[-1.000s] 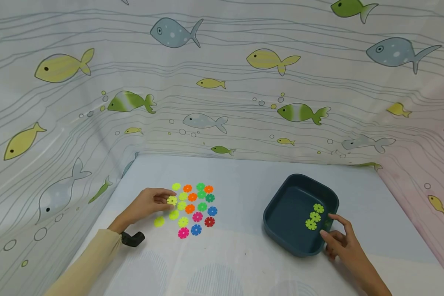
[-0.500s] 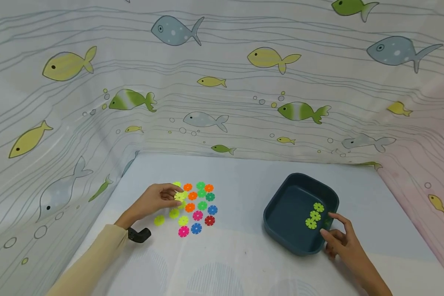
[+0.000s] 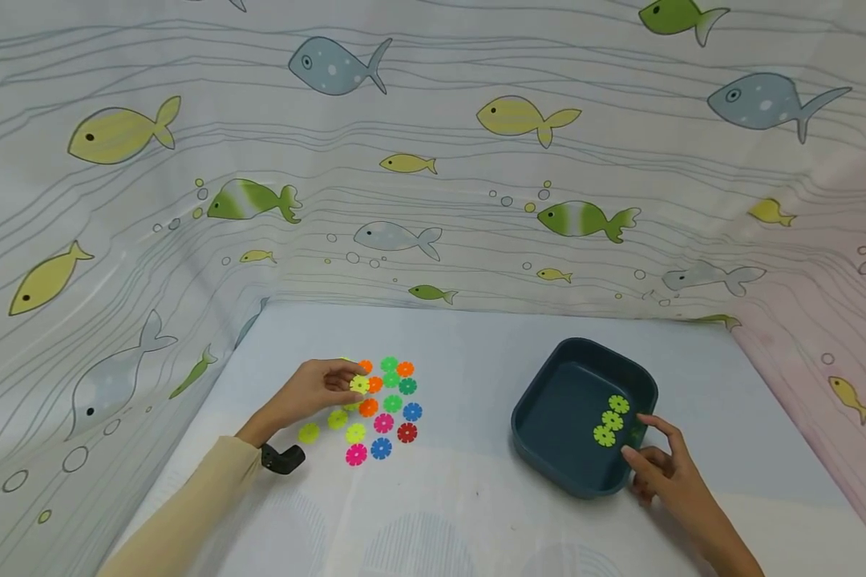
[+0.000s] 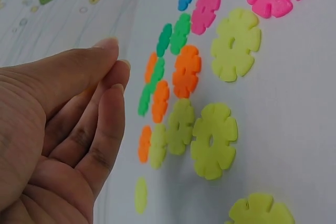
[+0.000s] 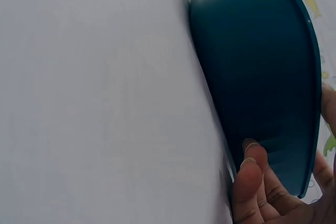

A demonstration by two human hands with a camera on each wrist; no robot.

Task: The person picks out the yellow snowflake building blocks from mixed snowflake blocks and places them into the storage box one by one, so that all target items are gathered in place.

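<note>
Head view: well left of the tray (image 3: pixel 559 417), the left hand (image 3: pixel 309 393) pinches a yellow disc (image 3: pixel 359 385) in its fingers; the right hand (image 3: pixel 664 465), nearer, grips the tray's right wall.

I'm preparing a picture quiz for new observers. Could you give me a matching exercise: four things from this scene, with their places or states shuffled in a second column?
Column one
1. Left hand
2. Right hand
3. Dark blue tub
4. Red flower disc

Column two
A. Containing three yellow flower discs
B. Gripping the side of a container
C. Lying on the table next to a blue flower disc
D. Pinching a single yellow flower disc

Right pairs: 1-D, 2-B, 3-A, 4-C
</note>
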